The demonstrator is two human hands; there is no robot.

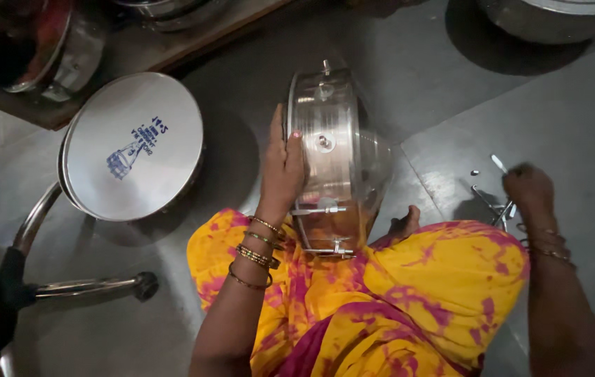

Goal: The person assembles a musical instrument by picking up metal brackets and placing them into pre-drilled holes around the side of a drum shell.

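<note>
We hold a round steel vessel (336, 157) on its side, propped against our lap on the yellow and pink cloth (409, 307) that covers our knees. It is shiny, with small rivets and thin metal clips along its wall. Our left hand (282, 167) lies flat against the vessel's left rim, fingers stretched upward and thumb pressed to the metal, steadying it rather than wrapping around it. Several bangles (259, 251) ring that wrist, just below the vessel.

Well to the right of the vessel, our right hand (529, 187) is down at the grey tiled floor (423, 77), fingers curled over a small heap of thin metal pieces (496, 202); the hand is blurred, so we cannot tell whether it actually grips one. A bare foot (403, 225) shows just right of the vessel's lower edge.

To the left of the vessel a round flat steel lid (133, 145) with a blue stamped mark stands tilted, near but apart from it. Further left of the vessel runs a chrome tubular frame (67, 283). Above and left of the vessel more steel pots (46, 42) sit on a low wooden board (165, 52), and another large steel pot (555, 17) stands above and right.
</note>
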